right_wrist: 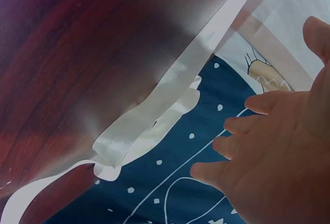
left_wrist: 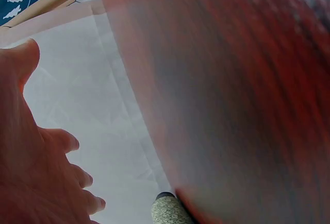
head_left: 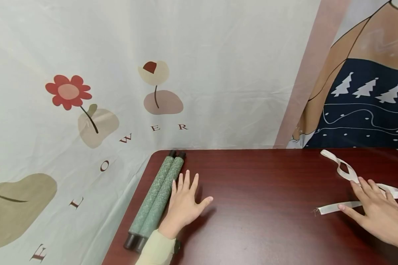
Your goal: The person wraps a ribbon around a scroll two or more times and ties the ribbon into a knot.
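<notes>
Two parallel green patterned rolls (head_left: 159, 202) with black ends, like a rolled-up scroll, lie along the table's left side in the head view. My left hand (head_left: 184, 207) is just to their right, palm down with fingers spread, holding nothing. One roll's end (left_wrist: 170, 211) shows at the bottom of the left wrist view. On the right, a white ribbon (head_left: 331, 208) lies in loose loops. My right hand (head_left: 379, 213) hovers over it with fingers extended, covering part of it in the head view. The right wrist view shows the ribbon (right_wrist: 172, 82) apart from the fingers.
The dark red wooden table (head_left: 252, 206) has its far edge against a white cloth backdrop (head_left: 238, 73) printed with flowers and letters. At the right, the backdrop carries a printed figure in navy clothing (head_left: 358, 110).
</notes>
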The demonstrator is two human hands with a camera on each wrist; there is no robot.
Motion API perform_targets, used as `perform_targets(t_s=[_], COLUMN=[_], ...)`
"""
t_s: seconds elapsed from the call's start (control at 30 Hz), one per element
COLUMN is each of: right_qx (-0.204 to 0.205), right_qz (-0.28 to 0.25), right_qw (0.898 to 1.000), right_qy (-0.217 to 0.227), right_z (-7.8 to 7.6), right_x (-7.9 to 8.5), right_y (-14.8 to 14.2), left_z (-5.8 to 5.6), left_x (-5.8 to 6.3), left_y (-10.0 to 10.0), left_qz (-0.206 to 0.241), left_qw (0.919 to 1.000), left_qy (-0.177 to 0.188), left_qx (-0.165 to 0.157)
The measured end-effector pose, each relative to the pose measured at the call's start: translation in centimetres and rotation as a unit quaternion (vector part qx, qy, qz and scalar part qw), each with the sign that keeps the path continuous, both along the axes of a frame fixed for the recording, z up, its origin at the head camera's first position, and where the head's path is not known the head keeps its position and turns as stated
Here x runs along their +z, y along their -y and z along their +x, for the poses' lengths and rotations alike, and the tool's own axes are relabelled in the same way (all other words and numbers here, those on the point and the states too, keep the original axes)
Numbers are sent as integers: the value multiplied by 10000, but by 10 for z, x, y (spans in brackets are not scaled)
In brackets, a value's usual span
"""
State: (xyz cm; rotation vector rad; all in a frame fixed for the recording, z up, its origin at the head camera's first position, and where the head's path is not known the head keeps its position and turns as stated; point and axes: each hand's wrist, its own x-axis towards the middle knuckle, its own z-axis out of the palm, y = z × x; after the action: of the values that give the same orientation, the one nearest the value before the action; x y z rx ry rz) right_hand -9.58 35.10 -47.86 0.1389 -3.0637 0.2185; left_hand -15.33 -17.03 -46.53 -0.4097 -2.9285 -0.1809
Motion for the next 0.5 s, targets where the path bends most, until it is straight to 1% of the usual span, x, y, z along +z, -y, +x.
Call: perform_targets(t_s=[0.13, 0.2, 0.33, 0.43, 0.5], right_qx=[10, 37, 59, 63, 143], right_qz=[-124, -158, -40, 84, 101], right_qw=[9997, 9995, 9994, 9994, 9996], right_qy=[188, 264, 338, 340, 217], right_z=[2, 3, 3, 1, 1], right_x=[-2, -2, -2, -3, -4], right_y=[0, 0, 0, -1, -1], left_z=[2, 3, 6, 8, 10], left_x=[-1, -2, -3, -2, -1], left_y=[-2, -4, -8, -11, -14], left_qz=[-19, -33, -5, 94, 172], left_qw=[9999, 9998, 9990, 9982, 9975], left_qy=[87, 191, 402, 511, 573], left_qx=[-59, -89, -189, -290, -389])
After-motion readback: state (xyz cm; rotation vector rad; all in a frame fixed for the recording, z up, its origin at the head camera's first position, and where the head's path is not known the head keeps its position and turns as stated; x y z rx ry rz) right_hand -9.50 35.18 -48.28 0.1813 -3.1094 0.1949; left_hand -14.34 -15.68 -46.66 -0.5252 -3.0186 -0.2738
